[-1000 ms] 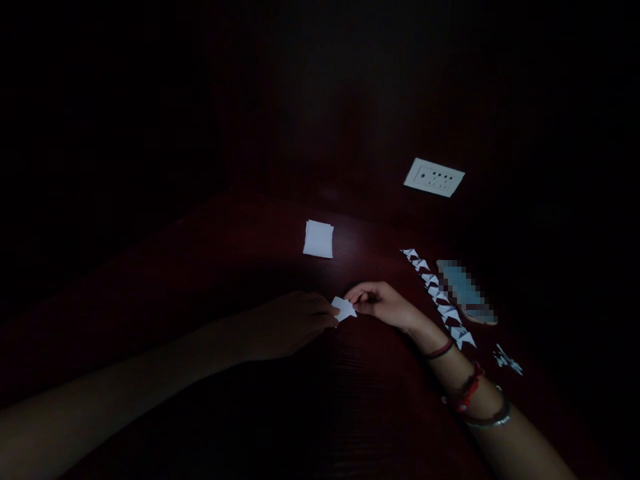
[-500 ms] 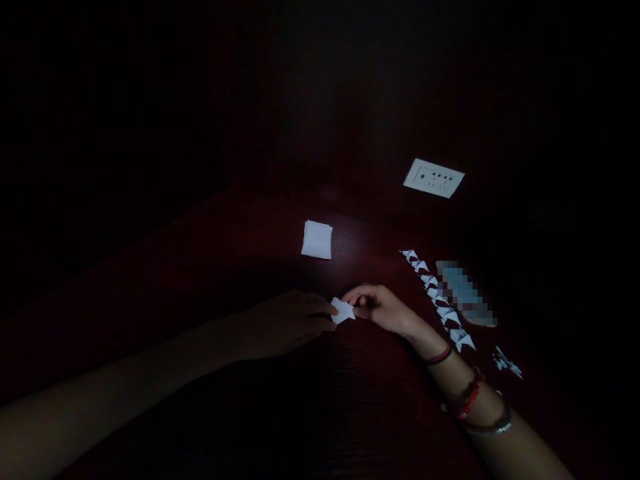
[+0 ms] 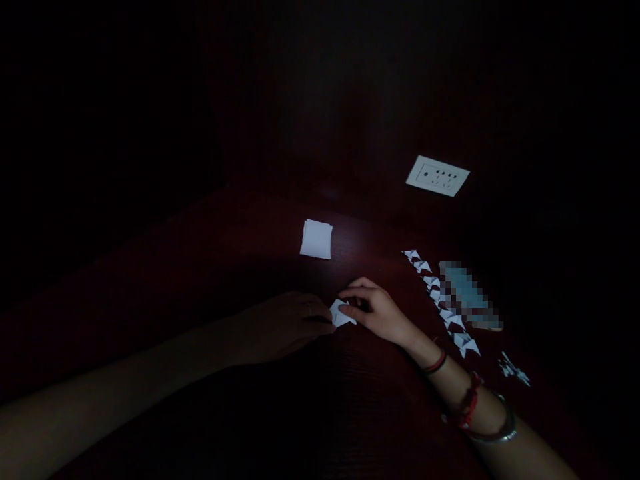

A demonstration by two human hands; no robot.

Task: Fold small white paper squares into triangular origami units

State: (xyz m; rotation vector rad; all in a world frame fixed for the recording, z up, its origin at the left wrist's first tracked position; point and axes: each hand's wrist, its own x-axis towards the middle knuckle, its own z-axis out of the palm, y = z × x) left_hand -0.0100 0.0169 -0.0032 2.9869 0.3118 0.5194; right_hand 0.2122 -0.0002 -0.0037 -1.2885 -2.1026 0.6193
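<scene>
A small folded piece of white paper point(image 3: 342, 321) lies on the dark red table between my two hands. My left hand point(image 3: 293, 323) is in deep shadow, its fingertips closed on the paper's left edge. My right hand point(image 3: 377, 309) comes from the right, its thumb laid across the top of the paper. The right forefinger is bent over the far edge; its exact contact with the paper is hard to see. A ring shows on the left hand, and bracelets circle the right wrist and forearm.
Beyond my hands sits a stack of white square paper point(image 3: 317, 240). A row of several folded white paper pieces point(image 3: 451, 319) runs along the right, beside a blurred phone-like object point(image 3: 470, 295). White scraps point(image 3: 514, 370) lie nearer me. A socket plate point(image 3: 437, 176) is on the wall.
My right thumb has moved left onto the top of the paper, and the right fingers have lifted slightly from its far edge. My left hand stays nearly still at the left edge.
</scene>
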